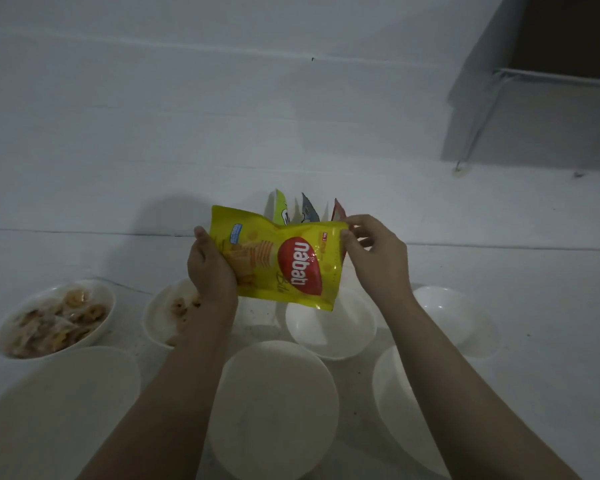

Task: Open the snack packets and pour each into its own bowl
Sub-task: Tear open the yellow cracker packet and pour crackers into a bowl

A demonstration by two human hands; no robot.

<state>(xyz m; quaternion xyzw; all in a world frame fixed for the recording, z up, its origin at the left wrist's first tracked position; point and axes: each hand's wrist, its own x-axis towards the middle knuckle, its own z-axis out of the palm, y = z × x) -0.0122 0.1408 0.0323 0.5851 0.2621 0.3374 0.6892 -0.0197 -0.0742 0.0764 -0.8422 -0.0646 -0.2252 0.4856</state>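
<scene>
I hold a yellow snack packet with a red logo sideways above the bowls. My left hand grips its bottom end. My right hand pinches its top edge at the corner between thumb and fingers. Under the packet sits an empty white bowl. A white bowl at the left holds snacks, and another bowl with snacks is partly hidden by my left forearm. Three more packets, green, grey and red, stand behind the yellow one.
Several empty white bowls stand close to me: a large one at the lower left, one in the middle, one under my right forearm, one at the right. A white wall rises behind; a grey box sits upper right.
</scene>
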